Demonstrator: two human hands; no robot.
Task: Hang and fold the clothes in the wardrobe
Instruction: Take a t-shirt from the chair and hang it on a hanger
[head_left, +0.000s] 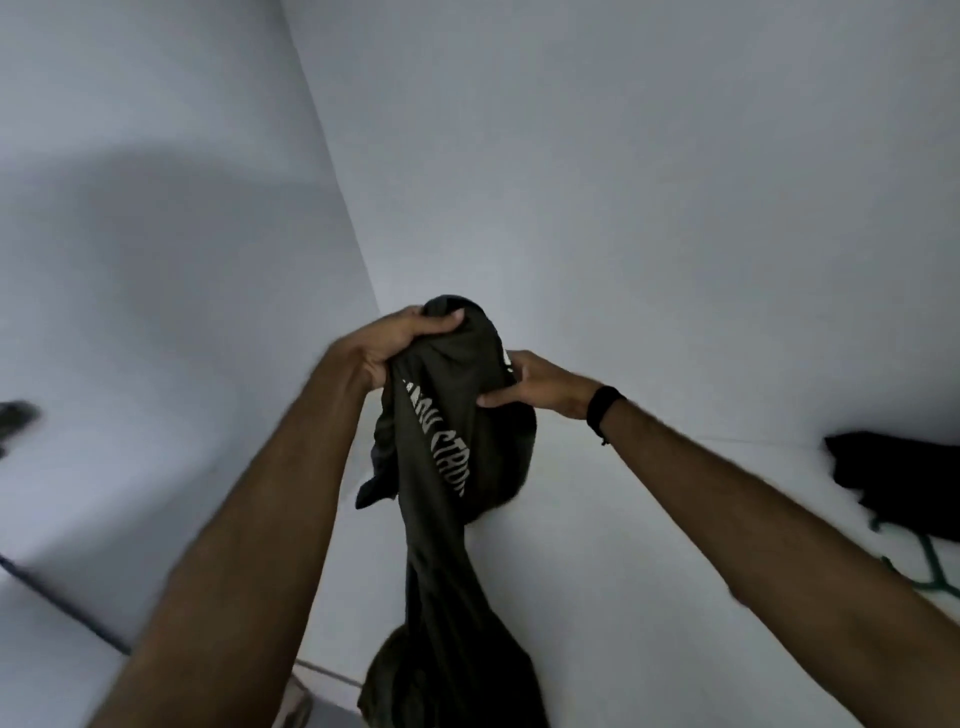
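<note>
Both arms are stretched out in front of the person, and between them hangs a dark olive garment (441, 452) with pale lettering running down one fold, too twisted to read in full. The left hand (400, 343) grips the bunched top of the cloth, fingers curled over it and the thumb pressed on the upper edge. The right hand (535, 387) pinches the other side of the bunch, thumb underneath and fingers wrapped round the fabric; a black band (602, 402) sits on that wrist. The garment is held up in the air in front of the corner where two white walls (623, 182) meet, and the rest of it trails down toward the bottom of the view. On the white surface at the right lies a black piece of clothing (898, 478), with a green hanger (935, 571) partly showing just beside it, well apart from the hands
</note>
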